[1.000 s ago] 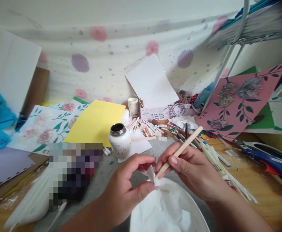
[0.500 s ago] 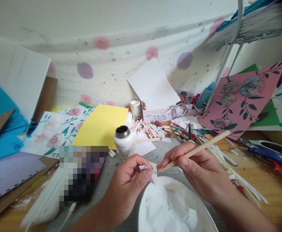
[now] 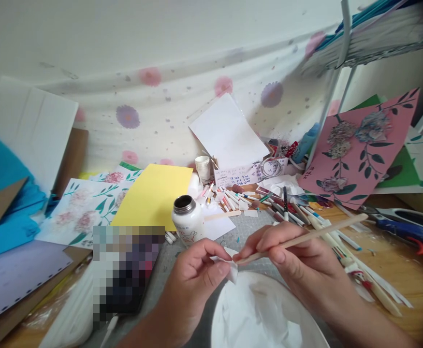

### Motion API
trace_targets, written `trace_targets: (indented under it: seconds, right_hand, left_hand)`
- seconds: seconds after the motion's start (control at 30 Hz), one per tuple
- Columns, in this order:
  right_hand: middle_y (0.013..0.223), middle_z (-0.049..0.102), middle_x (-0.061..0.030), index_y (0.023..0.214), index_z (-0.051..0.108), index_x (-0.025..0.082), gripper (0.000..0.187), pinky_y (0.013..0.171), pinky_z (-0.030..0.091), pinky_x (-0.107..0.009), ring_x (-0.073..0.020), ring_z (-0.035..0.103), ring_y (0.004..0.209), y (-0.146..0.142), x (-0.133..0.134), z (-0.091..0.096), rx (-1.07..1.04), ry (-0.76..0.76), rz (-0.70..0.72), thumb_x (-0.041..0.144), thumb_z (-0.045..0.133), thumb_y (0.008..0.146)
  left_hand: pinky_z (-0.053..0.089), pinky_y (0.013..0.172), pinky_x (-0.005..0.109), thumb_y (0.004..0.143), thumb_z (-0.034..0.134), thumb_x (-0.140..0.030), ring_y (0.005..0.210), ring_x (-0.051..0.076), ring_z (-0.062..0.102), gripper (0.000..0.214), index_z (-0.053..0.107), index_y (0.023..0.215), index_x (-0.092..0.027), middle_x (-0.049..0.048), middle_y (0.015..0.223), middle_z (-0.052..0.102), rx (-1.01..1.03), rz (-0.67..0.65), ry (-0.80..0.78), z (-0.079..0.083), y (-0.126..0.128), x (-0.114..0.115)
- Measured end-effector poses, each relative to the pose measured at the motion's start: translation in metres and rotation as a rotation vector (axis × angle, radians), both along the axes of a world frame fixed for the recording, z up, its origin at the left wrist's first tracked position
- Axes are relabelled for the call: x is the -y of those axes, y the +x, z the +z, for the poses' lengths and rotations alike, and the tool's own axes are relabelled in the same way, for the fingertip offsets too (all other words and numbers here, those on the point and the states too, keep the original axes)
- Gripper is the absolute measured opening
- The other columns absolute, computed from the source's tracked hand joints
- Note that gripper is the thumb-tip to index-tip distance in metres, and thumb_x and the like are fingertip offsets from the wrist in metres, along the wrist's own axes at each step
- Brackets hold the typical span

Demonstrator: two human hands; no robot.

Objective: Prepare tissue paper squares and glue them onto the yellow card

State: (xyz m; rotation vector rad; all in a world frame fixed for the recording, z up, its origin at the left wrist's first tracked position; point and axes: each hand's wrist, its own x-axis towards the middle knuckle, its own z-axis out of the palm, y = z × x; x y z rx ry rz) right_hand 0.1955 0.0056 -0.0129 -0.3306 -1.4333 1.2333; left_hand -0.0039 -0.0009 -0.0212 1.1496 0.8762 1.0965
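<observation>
white paper scrap (image 3: pixel 233 273) pinched in left hand (image 3: pixel 198 275), gripping wooden stick (image 3: pixel 327 230) in right hand (image 3: pixel 293 251), apparently mid-piece with more paper (image 3: pixel 255 309) left in bowl (image 3: pixel 294 303) below.

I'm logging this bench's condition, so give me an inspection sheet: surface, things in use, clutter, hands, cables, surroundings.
Surface: gray mat, wooden tabletop at right.
Things in use: wooden stick, white paper piece, white bowl containing paper scraps.
Clutter: scattered markers, open-topped jar, yellow sheet.
Hands: left hand pinches the white paper piece; right hand holds the wooden stick, tip at the paper, contact unclear.
Cables: white cable at a partly pixelated device.
Surroundings: flower-patterned hanging behind; pink artwork at right.
</observation>
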Motion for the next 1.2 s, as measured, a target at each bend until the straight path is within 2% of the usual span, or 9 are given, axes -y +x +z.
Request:
trace_targets:
  seconds: [0.17, 0.4, 0.57, 0.83, 0.93, 1.2]
  right_hand:
    - [0.1, 0.076, 0.0005, 0.106, 0.071, 0.03, 0.016, 0.089, 0.055, -0.028, -0.0151, 0.069, 0.098, -0.0001, -0.0001, 0.0005, 0.019, 0.022, -0.025, 0.024, 0.057, 0.1]
    - [0.097, 0.077, -0.003, 0.101, 0.072, 0.026, 0.013, 0.086, 0.057, -0.029, -0.0174, 0.072, 0.096, -0.0001, 0.0001, 0.0025, 0.024, -0.005, -0.04, 0.024, 0.059, 0.098]
    - [0.096, 0.078, -0.0012, 0.1, 0.073, 0.026, 0.014, 0.088, 0.057, -0.026, -0.015, 0.072, 0.098, -0.0003, -0.0002, 0.0038, 0.037, -0.004, -0.02, 0.023, 0.06, 0.098]
    - [0.099, 0.078, -0.0021, 0.1, 0.072, 0.026, 0.013, 0.087, 0.057, -0.03, -0.0163, 0.073, 0.094, -0.0004, 0.0004, 0.0041, 0.005, -0.025, 0.027, 0.025, 0.059, 0.099]
    - [0.097, 0.078, -0.0016, 0.099, 0.073, 0.026, 0.013, 0.087, 0.057, -0.028, -0.0153, 0.072, 0.095, -0.0004, 0.0009, 0.0054, 0.015, -0.027, 0.024, 0.025, 0.06, 0.099]
    - [0.095, 0.078, -0.0036, 0.099, 0.074, 0.025, 0.015, 0.086, 0.056, -0.031, -0.0177, 0.071, 0.096, 0.0006, 0.0022, 0.0082, 0.063, 0.002, 0.009, 0.024, 0.059, 0.098]
  left_hand:
    - [0.042, 0.063, 0.021, 0.08, 0.078, -0.033, 0.065, 0.011, 0.057, 0.018, 0.067, 0.081, -0.019, -0.0021, 0.069, 0.07, 0.011, -0.016, -0.008, -0.0008, 0.0001, 0.0]
    - [0.043, 0.065, 0.024, 0.079, 0.078, -0.033, 0.065, 0.013, 0.056, 0.019, 0.066, 0.079, -0.019, -0.0014, 0.068, 0.069, 0.036, 0.004, -0.049, 0.0017, 0.0029, 0.0006]
    - [0.043, 0.069, 0.026, 0.082, 0.075, -0.038, 0.069, 0.014, 0.057, 0.022, 0.066, 0.076, -0.019, -0.0007, 0.069, 0.067, 0.052, -0.021, -0.024, 0.0013, 0.0029, 0.0009]
    - [0.041, 0.073, 0.029, 0.083, 0.072, -0.044, 0.075, 0.018, 0.054, 0.028, 0.064, 0.074, -0.018, 0.0009, 0.073, 0.063, 0.025, -0.037, -0.017, 0.0037, 0.0018, -0.0007]
    - [0.039, 0.074, 0.03, 0.083, 0.072, -0.045, 0.076, 0.018, 0.053, 0.03, 0.063, 0.074, -0.019, 0.0013, 0.074, 0.063, 0.027, -0.043, -0.03, 0.0027, 0.0013, -0.0004]
    - [0.036, 0.066, 0.028, 0.08, 0.075, -0.047, 0.071, 0.017, 0.05, 0.032, 0.06, 0.076, -0.019, 0.0, 0.071, 0.057, 0.069, -0.07, -0.101, 0.0019, 0.002, 0.0005]
